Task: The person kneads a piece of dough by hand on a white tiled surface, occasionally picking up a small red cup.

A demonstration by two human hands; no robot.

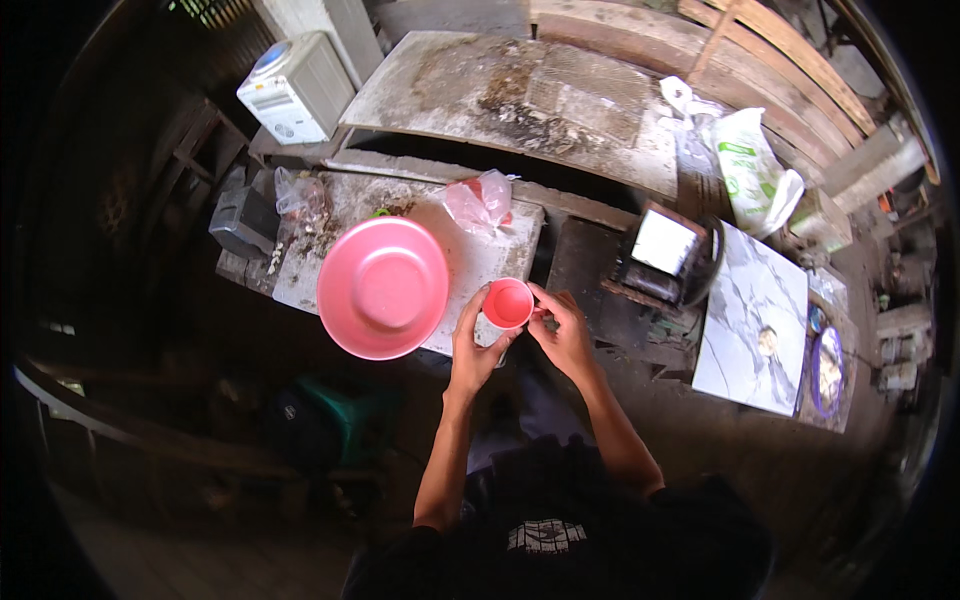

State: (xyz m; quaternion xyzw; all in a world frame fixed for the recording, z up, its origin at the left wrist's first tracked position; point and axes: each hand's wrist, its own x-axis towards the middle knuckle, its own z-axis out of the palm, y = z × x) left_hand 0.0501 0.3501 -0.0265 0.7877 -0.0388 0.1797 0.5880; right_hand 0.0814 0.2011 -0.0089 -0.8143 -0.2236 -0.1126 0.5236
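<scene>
Dark cloth shirt (630, 525) showed; I saw left hand (471, 345) and right hand (563, 337) gripping round pink cup (509, 306) beside smooth pink basin (386, 285).

The head view, a wide fisheye one, looks from the person's head steeply down and somewhat forward, having the bare left hand (474, 347) and bare right hand (564, 338) quite near, around its middle, and the worn, whitish, flat-topped desk (468, 262) beyond them.
</scene>
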